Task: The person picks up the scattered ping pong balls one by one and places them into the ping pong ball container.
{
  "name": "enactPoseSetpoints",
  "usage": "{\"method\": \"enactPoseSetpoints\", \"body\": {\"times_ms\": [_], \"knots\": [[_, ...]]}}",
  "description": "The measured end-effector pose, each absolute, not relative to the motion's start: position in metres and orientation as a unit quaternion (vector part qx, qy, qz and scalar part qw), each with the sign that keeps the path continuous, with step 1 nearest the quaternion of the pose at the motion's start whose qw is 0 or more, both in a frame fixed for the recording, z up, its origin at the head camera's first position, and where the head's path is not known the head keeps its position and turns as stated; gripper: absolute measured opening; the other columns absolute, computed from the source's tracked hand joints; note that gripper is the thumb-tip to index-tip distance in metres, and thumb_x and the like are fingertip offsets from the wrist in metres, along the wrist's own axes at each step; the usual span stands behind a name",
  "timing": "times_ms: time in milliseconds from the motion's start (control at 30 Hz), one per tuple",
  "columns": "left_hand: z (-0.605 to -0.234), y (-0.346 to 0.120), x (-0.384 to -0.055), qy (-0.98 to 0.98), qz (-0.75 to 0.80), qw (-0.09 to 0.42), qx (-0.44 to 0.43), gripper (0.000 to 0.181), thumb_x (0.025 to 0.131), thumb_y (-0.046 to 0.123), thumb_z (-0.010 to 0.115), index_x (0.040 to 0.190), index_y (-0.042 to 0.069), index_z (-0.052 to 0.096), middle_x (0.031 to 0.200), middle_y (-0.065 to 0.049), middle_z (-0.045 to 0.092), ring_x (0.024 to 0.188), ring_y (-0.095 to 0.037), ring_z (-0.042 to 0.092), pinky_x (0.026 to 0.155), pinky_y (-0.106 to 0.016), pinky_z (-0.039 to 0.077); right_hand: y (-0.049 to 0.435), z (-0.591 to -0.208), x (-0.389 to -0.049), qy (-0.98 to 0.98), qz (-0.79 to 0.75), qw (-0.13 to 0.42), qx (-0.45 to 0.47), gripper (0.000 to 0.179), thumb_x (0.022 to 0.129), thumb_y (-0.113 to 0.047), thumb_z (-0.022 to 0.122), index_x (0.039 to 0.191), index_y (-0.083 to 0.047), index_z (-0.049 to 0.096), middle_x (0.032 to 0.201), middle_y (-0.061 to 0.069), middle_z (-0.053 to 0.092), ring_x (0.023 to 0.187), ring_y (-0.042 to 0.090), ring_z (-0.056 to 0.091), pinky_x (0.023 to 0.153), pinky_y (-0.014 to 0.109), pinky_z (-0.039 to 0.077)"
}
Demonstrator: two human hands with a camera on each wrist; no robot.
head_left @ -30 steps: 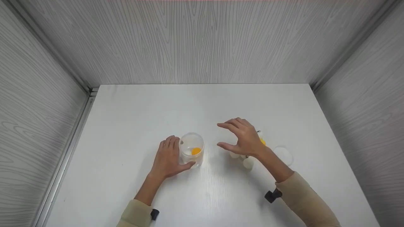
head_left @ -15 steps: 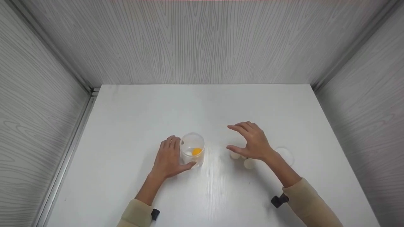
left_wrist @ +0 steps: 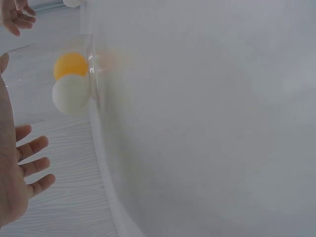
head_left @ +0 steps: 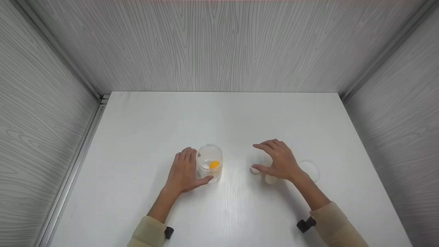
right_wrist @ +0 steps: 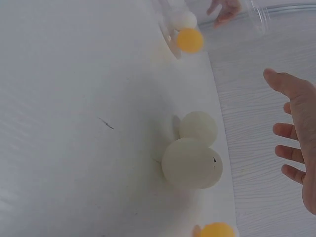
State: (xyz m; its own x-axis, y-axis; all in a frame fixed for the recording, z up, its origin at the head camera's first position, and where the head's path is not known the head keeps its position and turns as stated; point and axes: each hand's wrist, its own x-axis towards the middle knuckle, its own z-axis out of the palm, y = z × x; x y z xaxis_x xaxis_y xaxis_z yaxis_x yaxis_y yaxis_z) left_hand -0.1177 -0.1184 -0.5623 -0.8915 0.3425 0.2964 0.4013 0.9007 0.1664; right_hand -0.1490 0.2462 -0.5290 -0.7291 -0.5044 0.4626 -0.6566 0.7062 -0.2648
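Your left hand (head_left: 181, 175) is spread beside the cup (head_left: 208, 153), fingers along its left side and thumb across the near side; how firmly they press, if at all, you cannot tell from here. Your right hand (head_left: 282, 162) holds nothing — thumb and fingers stand well apart, arched over loose white balls (head_left: 271, 179). You seem to be about taking up a ball while the left hand steadies the cup. To do that well, come straight down and settle on one ball, since a sideways nudge would probably set its neighbours rolling. Pinch it at its widest part, evenly and lightly; it looks smooth enough to slip from a lopsided hold. Go gently on the cup too — it looks light and could slide.

Nearest you, the loose white balls look plain and matt, one with a small dark mark. A loose orange ball (right_wrist: 217, 230) is cut off by the edge of the right wrist view. Past your right forearm the lid (head_left: 309, 170), a pale disc, lies flat. The cup stands upright on the desk (head_left: 171, 116), clear and uncovered, an orange ball (head_left: 214, 164) and a white ball (left_wrist: 70, 95) low inside.
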Motion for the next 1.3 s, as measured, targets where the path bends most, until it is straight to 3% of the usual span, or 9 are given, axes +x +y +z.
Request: {"method": "enactPoseSetpoints", "body": {"times_ms": [167,400,800,1300], "knots": [[-0.562,-0.118,-0.118,-0.967,-0.110,0.128,-0.193,0.087,0.080,0.074,0.068,0.129,0.004,0.054,0.128,-0.016,0.064,0.127,-0.033,0.059,0.105,-0.048,0.052,0.250,-0.539,-0.143,-0.916,0.203,0.163,0.307,0.063,0.080,-0.050,0.087,0.133,-0.020,0.071,0.114,0.002,0.076,0.108,0.027,0.067,0.092,0.051,0.057],[-0.561,-0.119,-0.117,-0.968,-0.113,0.119,-0.191,0.088,0.080,0.074,0.068,0.130,0.003,0.054,0.130,-0.017,0.064,0.130,-0.034,0.059,0.107,-0.049,0.052,0.252,-0.550,-0.139,-0.919,0.188,0.161,0.306,0.064,0.078,-0.049,0.089,0.131,-0.020,0.072,0.109,0.001,0.076,0.104,0.024,0.069,0.086,0.044,0.058],[-0.562,-0.120,-0.116,-0.965,-0.121,0.127,-0.196,0.087,0.079,0.075,0.070,0.127,0.003,0.055,0.127,-0.015,0.064,0.129,-0.032,0.059,0.106,-0.048,0.052,0.254,-0.569,-0.137,-0.922,0.180,0.143,0.311,0.057,0.077,-0.043,0.092,0.125,-0.020,0.074,0.108,0.002,0.076,0.105,0.024,0.071,0.103,0.050,0.056],[-0.563,-0.119,-0.117,-0.962,-0.125,0.135,-0.203,0.084,0.079,0.074,0.070,0.125,0.005,0.054,0.124,-0.013,0.062,0.128,-0.031,0.057,0.106,-0.045,0.052,0.255,-0.580,-0.140,-0.913,0.189,0.152,0.328,0.054,0.075,-0.038,0.093,0.121,-0.017,0.075,0.104,0.002,0.076,0.099,0.023,0.069,0.092,0.041,0.057]]}}
